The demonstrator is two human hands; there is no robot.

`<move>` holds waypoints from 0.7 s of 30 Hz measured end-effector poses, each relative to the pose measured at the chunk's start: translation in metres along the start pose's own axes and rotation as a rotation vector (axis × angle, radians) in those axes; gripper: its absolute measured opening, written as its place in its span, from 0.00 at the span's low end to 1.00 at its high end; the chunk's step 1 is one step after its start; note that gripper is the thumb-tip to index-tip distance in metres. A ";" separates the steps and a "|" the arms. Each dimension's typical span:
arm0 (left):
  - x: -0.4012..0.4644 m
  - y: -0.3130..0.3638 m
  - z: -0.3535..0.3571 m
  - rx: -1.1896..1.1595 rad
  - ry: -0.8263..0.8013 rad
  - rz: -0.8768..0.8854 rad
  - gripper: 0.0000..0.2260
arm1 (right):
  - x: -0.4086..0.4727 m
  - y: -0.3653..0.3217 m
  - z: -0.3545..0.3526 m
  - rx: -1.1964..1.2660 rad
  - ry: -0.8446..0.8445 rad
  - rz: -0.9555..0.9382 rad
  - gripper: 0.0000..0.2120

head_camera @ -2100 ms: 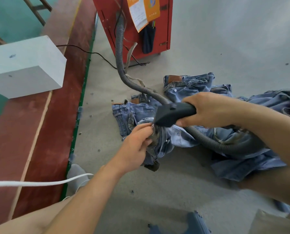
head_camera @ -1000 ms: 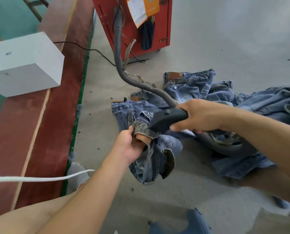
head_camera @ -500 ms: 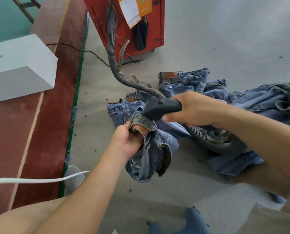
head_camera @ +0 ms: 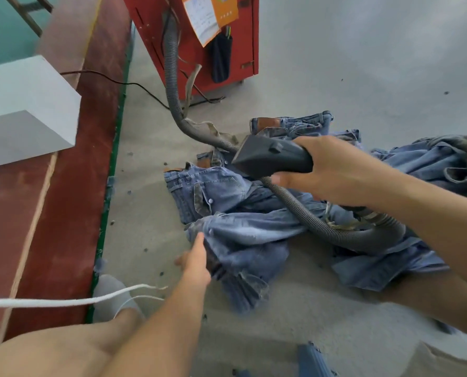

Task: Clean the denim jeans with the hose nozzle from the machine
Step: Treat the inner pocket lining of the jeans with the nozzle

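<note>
the right hand (head_camera: pixel 333 172) is wrapped around the grip of the dark hose nozzle (head_camera: pixel 270 157), holding it lifted off the cloth with its wide mouth angled down and left, probably so the next patch can be lined up under it. the denim jeans (head_camera: pixel 243 229) lie crumpled on the grey floor (head_camera: pixel 363 63) in front of the person, and the left hand (head_camera: pixel 197 257) reaches to their near edge, seemingly to pull or flatten a fold; blur and the cloth hide its fingers, so i cannot tell whether it grasps the fabric or only touches it. the ribbed hose (head_camera: pixel 322 224) loops over the jeans and runs back up to the red machine (head_camera: pixel 199 44), giving slack. more denim (head_camera: pixel 439 159) at right is cut off by the frame, and the nozzle's opening cannot be seen.
</note>
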State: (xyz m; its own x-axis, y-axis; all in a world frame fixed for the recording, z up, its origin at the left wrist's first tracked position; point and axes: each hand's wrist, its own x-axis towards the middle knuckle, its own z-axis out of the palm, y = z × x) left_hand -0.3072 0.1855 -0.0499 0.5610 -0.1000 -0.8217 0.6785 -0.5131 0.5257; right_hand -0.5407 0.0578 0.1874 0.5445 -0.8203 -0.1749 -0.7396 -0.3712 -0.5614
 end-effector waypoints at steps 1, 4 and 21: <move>0.007 -0.016 -0.001 0.085 0.045 -0.022 0.44 | 0.001 0.003 0.002 -0.013 -0.020 -0.004 0.14; 0.014 -0.062 -0.008 0.242 0.225 -0.025 0.45 | 0.007 0.006 0.007 -0.027 -0.055 -0.008 0.13; -0.043 -0.081 -0.014 0.060 -0.355 0.124 0.15 | 0.013 0.007 0.014 -0.079 -0.273 -0.066 0.13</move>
State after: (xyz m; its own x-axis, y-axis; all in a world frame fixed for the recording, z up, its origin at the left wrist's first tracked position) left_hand -0.3793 0.2434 -0.0544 0.4305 -0.4480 -0.7836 0.5810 -0.5268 0.6204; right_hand -0.5329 0.0508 0.1701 0.6713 -0.6493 -0.3574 -0.7214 -0.4617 -0.5161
